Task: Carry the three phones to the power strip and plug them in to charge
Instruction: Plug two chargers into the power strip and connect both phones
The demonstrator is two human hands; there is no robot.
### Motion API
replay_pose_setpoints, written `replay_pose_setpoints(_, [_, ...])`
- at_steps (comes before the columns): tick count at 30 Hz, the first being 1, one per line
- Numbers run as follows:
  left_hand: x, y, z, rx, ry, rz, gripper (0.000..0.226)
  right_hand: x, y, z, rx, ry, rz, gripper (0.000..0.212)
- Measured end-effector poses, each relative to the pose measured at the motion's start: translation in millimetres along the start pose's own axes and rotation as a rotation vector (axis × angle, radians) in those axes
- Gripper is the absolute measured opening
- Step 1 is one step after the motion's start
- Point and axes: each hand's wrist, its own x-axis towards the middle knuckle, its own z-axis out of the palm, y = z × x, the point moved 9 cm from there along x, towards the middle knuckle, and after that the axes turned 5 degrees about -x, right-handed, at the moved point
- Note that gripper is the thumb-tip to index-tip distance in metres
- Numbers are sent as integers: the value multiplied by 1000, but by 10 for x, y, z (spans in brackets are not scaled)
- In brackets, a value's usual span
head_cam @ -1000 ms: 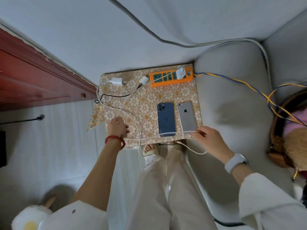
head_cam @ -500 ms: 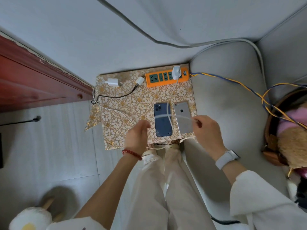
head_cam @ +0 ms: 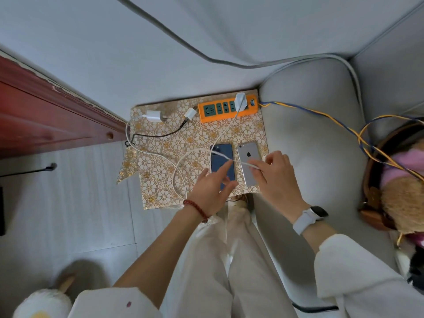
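Observation:
A blue phone [head_cam: 222,154] and a silver phone [head_cam: 248,152] lie face down, side by side, on a gold flower-patterned board [head_cam: 160,175]. At the board's far edge sits the orange power strip [head_cam: 227,109], with one white charger [head_cam: 240,100] plugged in. Its white cable [head_cam: 226,129] runs down across the phones. My right hand [head_cam: 275,177] pinches the cable's end over the silver phone. My left hand [head_cam: 212,189] reaches over the blue phone, its index finger touching the cable. Only two phones are in view.
Two loose white chargers [head_cam: 152,116] [head_cam: 190,113] lie on the board's left part with a white cable [head_cam: 146,152] and a black cable [head_cam: 158,135]. A grey sofa cushion [head_cam: 321,145] flanks the right, a red wooden frame [head_cam: 46,115] the left. Blue-yellow cord [head_cam: 321,115] leads off right.
My left hand moved right from the board's near left part to the blue phone. My right hand lifted the cable end from the board's near edge to above the silver phone.

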Motion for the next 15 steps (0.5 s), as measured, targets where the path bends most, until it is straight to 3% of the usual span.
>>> replay_pose_setpoints(2, [16,97,-120,37,135,39,43,-4,36,-46,64,9,8,28])
replay_pose_setpoints(5, [38,246,-211,182,262,121,50,-51,-29,-23,42,-25,-107,28])
replay_pose_setpoints(9, [173,209,-32,297,51,74,35,-84,-12,31,36,-47,-127,30])
replay_pose_setpoints(13, [150,273,-10,259,50,150,31,-79,422,41,146,-28,247,35])
replay_pose_setpoints(15, [108,364,22,237,79,226,33,-99,590,147,348,-108,431,33])
